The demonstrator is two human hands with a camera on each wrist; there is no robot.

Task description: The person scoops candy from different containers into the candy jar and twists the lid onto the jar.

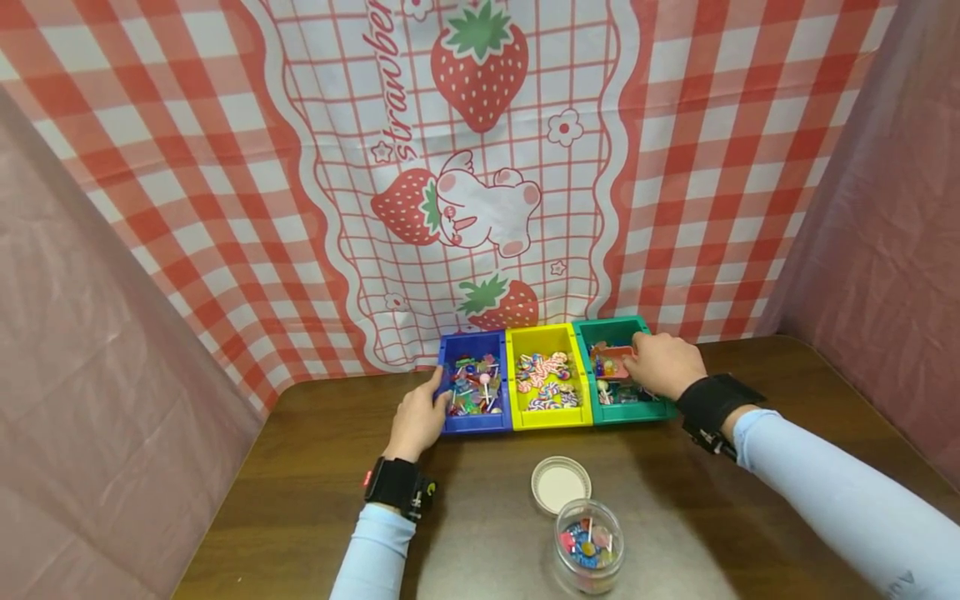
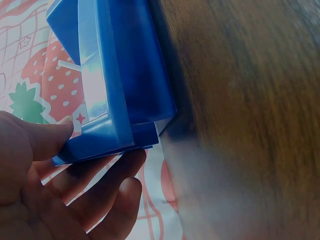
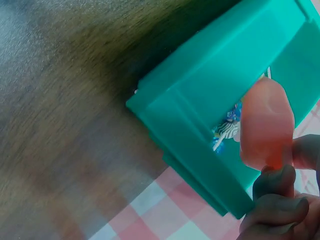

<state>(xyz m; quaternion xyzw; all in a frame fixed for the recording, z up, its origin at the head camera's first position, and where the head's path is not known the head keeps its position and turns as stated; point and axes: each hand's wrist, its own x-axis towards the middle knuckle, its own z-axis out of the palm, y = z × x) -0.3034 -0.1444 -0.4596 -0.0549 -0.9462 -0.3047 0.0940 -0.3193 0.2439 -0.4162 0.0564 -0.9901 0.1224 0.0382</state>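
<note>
My left hand grips the left wall of the blue bin, thumb over the rim and fingers against the outside. In that bin lie mixed small candies and lollipops. Over the green bin, my right hand pinches the handle of a translucent red scoop. Several small candies show in the scoop's bowl in the head view. Wrapped candies and lollipop pieces lie below it in the green bin.
Between those bins sits a yellow bin of swirled candies. Nearer me, a glass jar partly filled with colourful candies stands beside a white-centred round lid. A checked strawberry cloth hangs behind the wooden table.
</note>
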